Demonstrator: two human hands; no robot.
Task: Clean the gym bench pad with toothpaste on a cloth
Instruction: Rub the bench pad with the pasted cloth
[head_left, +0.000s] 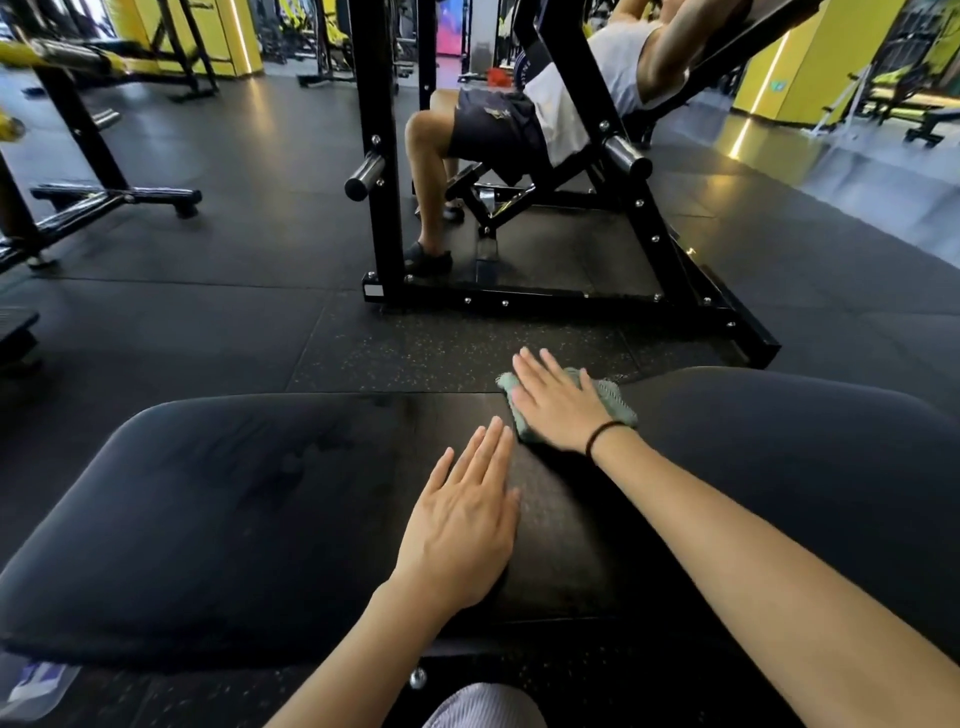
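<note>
The rubber floor (208, 312) carries a black machine frame (384, 156) ahead of me, with another person seated in it. Neither is part of the job.

The bench pad (234, 509) lies directly below me and spans nearly the full width of the view. Dull smears (301, 457) show on its left section. I cannot tell whether these are dirt or paste residue.

My left hand (462, 525) lies flat on the middle of the pad, fingers straight and together, holding nothing. I judge that it is bracing me.

My right hand (556, 402) presses flat on the green cloth (618, 405) at the pad's far edge. Its fingers are extended, not curled round the fabric.

A black band (602, 434) sits on my right wrist.

Status: wiping is in progress. The cloth is only at the far edge, so the left section appears unfinished. No toothpaste tube is in view, and paste on the cloth cannot be confirmed.
</note>
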